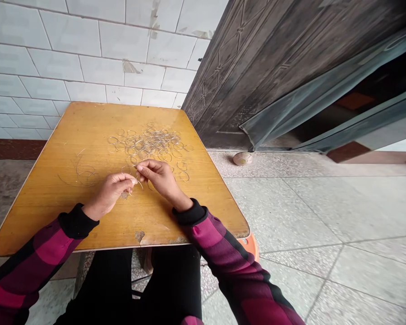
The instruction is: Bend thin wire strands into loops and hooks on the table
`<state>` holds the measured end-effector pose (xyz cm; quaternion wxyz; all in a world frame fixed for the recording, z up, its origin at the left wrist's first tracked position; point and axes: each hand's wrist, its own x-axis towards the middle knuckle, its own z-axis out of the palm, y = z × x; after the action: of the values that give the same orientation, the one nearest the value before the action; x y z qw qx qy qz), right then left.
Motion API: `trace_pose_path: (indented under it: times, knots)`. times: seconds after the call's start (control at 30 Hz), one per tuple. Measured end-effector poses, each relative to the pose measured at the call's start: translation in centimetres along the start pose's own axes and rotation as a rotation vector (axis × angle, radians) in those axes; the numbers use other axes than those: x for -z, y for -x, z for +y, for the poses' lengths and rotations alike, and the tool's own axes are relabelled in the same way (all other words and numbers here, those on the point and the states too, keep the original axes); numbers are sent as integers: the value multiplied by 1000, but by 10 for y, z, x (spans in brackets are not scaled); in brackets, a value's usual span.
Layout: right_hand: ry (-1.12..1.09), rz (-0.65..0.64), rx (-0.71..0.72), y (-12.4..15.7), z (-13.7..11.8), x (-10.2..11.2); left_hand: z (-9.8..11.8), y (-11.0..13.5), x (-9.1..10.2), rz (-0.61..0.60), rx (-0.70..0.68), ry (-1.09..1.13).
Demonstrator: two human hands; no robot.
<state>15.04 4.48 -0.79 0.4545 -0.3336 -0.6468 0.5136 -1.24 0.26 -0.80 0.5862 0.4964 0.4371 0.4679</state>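
Left hand (110,195) and right hand (159,180) pinch thin silver wire (140,184) over a chipped yellow wooden tabletop (54,212), silver wire rings (152,144) beside them, white tiled wall (88,49) and dark metal door (257,76) beyond

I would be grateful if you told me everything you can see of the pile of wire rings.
The loose pile of thin wire rings is a tangled heap of silvery, metal-looking loops, overlapping thickly at its centre and thinning to separate rings at its edges. It lies flat on the yellow wood-grain tabletop, toward the far side. Its nearest rings lie close to the right hand.
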Motion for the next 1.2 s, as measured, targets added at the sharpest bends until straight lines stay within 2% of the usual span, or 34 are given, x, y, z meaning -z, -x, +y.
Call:
trace_pose_path:
  times: [0.23,0.57,0.77,0.93,1.0,1.2]
  knots:
    - [-199,46,-134,0,-6,0,5,2,0,-39,-1,-36]
    - [-110,73,-108,-1,-6,4,1,0,7,5,23,-193]
    - [67,56,-1,-1,1,5,-1,-1,7,-25,-48,-318]
    - [374,48,291,1,4,5,-1,0,5,-61,-78,-328]
    - [464,36,363,2,2,6,0,0,4,-63,-81,-319]
    - [546,15,363,2,1,8,-1,-1,4,-36,-29,-242]
